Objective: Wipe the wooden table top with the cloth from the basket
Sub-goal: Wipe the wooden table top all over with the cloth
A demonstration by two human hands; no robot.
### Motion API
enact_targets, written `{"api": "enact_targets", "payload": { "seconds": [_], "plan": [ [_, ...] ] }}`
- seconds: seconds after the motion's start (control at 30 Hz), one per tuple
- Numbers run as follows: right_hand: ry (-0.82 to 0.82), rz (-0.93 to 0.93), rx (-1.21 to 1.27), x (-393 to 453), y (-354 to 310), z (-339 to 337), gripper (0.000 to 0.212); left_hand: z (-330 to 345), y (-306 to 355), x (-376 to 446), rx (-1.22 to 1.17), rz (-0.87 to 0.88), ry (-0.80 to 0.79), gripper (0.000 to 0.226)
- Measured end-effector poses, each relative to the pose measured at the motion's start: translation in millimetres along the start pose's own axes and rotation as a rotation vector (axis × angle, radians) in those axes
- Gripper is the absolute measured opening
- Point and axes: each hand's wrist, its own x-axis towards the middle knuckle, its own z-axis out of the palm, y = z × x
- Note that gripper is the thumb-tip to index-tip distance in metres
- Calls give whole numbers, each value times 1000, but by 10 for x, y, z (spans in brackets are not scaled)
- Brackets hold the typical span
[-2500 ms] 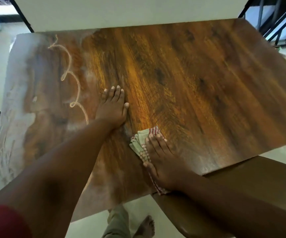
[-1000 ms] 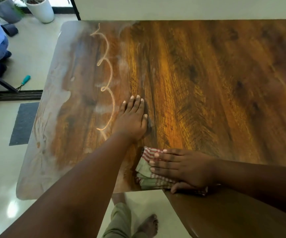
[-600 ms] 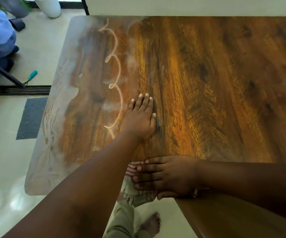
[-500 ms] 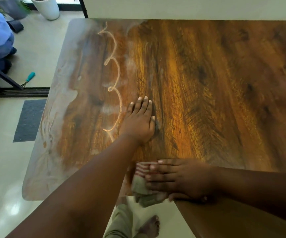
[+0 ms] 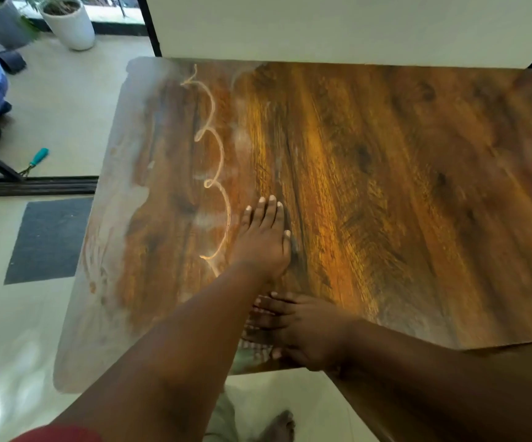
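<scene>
The right hand (image 5: 303, 330) presses the cloth (image 5: 253, 349) flat-fingered at the table top (image 5: 385, 186)'s six o'clock edge; left hand (image 5: 263, 240) rests flat, empty. Cloth could slip off (overhanging edge), leaving nine o'clock dust.

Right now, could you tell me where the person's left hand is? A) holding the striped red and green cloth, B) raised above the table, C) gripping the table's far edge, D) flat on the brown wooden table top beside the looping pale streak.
D: the left hand lies with straight fingers flat on the brown wooden table top beside the looping pale streak, while the right hand presses the striped cloth.
</scene>
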Motion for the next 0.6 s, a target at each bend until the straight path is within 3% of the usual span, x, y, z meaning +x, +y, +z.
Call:
{"api": "enact_targets", "payload": {
  "seconds": [0.13,0.2,0.33,0.5,0.6],
  "plan": [
    [-2,88,-44,-281,-115,-3,56,-136,-38,55,-21,44,-106,62],
    [-1,231,-102,-490,-115,-32,52,-268,-182,104,-58,96,-125,64],
    [12,432,182,-716,-37,63,50,-509,-752,198,-66,64,-26,62],
    [227,680,302,-142,-120,124,53,-552,-1359,322,52,-106,16,64],
    [313,782,252,277,56,17,58,-492,-1465,336,64,-98,12,66]
  ]
}}
